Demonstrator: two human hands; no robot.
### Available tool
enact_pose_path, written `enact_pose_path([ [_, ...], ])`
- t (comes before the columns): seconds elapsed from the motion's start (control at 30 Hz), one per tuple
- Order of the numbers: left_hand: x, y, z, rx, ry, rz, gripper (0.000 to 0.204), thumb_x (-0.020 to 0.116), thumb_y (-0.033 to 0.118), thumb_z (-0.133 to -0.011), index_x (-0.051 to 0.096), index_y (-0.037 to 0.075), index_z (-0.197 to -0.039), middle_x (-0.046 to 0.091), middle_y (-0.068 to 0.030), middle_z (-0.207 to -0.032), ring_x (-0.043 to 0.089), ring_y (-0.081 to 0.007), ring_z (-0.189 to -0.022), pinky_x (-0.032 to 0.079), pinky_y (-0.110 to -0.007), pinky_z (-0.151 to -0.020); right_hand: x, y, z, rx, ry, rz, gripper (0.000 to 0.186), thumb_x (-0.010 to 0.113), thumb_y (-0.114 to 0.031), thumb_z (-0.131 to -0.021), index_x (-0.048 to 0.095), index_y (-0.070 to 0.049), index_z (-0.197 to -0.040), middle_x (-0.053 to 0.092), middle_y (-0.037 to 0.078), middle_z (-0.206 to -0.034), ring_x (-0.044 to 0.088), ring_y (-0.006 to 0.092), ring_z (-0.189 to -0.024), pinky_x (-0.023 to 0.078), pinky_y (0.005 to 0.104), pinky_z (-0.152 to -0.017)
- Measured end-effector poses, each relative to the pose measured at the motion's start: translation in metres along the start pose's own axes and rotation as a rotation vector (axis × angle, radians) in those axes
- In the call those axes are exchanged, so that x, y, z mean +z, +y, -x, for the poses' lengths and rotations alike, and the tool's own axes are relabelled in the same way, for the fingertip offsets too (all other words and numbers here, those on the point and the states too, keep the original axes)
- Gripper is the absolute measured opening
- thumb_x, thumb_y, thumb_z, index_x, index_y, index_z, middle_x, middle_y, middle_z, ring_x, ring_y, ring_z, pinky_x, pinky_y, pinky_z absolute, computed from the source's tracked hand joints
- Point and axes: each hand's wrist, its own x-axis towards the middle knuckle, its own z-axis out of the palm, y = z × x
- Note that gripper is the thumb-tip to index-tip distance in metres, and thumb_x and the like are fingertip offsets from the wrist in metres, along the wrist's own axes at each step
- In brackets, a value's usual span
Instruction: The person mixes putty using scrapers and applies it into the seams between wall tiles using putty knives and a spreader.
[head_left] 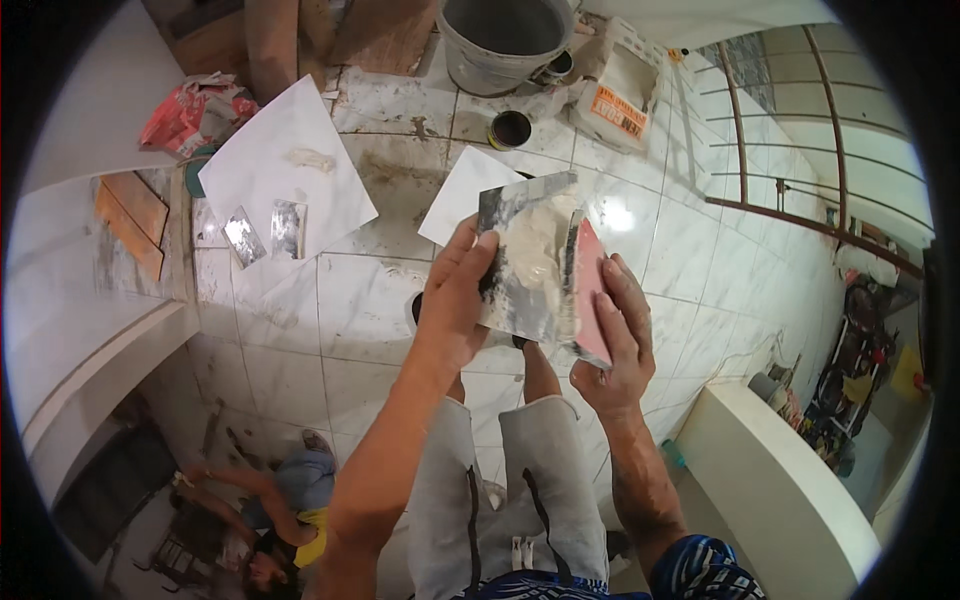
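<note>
A dark grey rectangular plate (522, 312) is held up in front of me, with my left hand (458, 290) closed around its left edge. Thick cream putty (536, 245) is smeared over the middle of the plate. My right hand (622, 345) grips a pink flat-backed spreader (592, 305), fingers pressed along its pink face. Putty also coats the spreader's dark left edge, which is against or very close to the plate's right side; contact is hard to judge. Below the plate, a white tile (455, 190) lies on the floor, partly covered by it.
A larger white tile (290, 170) bears two metal blades (288, 230) and a putty smear. Beyond stand a grey bucket (505, 50), a small dark tin (509, 129) and an opened bag (618, 95). Metal railing (790, 215) runs at right. Another person (285, 520) sits lower left.
</note>
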Motion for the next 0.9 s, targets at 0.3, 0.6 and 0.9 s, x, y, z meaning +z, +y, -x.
enact_pose_path([
  [0.3,0.012,-0.039,-0.004,0.174,0.002,0.133,0.033,0.045,0.011,-0.101,0.046,0.001,-0.132,0.061,-0.0055,-0.117,0.059,-0.0096,-0.102,0.049,-0.025,-0.088,-0.022,0.039,0.001,-0.097,-0.097,0.163,0.053,0.074,-0.001,-0.073,0.056,-0.003,-0.123,0.053,0.022,-0.133,0.052,0.0408,-0.121,0.045,0.0484,-0.101],
  [0.6,0.014,-0.068,-0.010,0.214,0.041,0.037,0.031,0.045,0.010,-0.101,0.047,0.000,-0.131,0.061,-0.0058,-0.116,0.058,-0.0086,-0.101,0.047,-0.024,-0.088,-0.040,0.095,0.017,-0.130,-0.193,0.230,0.061,0.068,0.009,-0.067,0.056,-0.003,-0.126,0.050,0.018,-0.137,0.050,0.0393,-0.123,0.046,0.0446,-0.100],
  [0.9,0.002,-0.067,-0.010,0.355,0.074,-0.473,0.035,0.046,0.013,-0.101,0.048,-0.001,-0.133,0.061,-0.0056,-0.119,0.058,-0.0098,-0.101,0.046,-0.023,-0.088,-0.059,0.112,0.050,0.837,-0.211,-0.486,0.036,0.056,0.006,-0.087,0.058,0.000,-0.122,0.063,0.015,-0.117,0.063,0.0297,-0.104,0.053,0.0407,-0.089],
])
